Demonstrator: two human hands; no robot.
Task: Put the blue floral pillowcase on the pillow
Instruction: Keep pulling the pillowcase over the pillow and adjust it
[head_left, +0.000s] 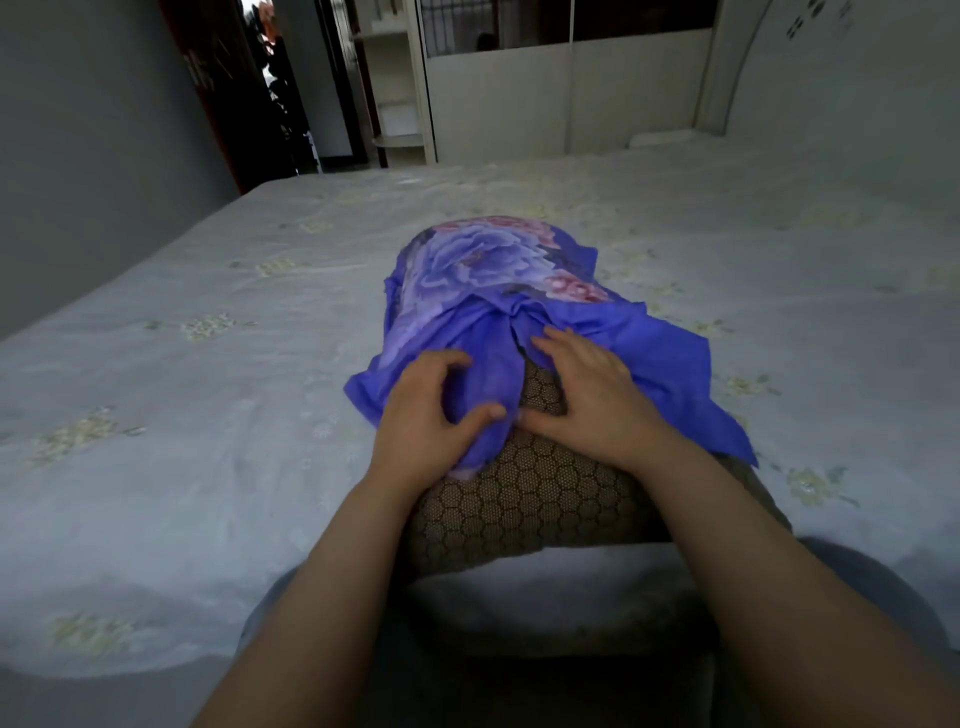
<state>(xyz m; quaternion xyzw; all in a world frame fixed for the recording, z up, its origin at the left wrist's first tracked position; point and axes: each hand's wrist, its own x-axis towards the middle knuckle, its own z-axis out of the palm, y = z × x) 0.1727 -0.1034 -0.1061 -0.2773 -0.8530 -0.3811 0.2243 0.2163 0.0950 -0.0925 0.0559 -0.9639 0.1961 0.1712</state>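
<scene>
A brown pillow (524, 493) with a honeycomb pattern lies lengthwise on the bed, its near end towards me. The blue floral pillowcase (483, 265) covers its far half and bunches in folds around the middle. My left hand (426, 410) grips a bunch of the blue cloth on the left side, fingers and thumb curled round it. My right hand (587, 384) lies on the right side with fingers spread, fingertips on the cloth and the thumb on the bare pillow. The pillow's far end is hidden inside the case.
The bed (182, 364) has a pale sheet with small flower prints and spreads wide on both sides. A white wardrobe (571, 88) and a shelf stand beyond the far edge. A dark doorway (291, 104) opens at the back left.
</scene>
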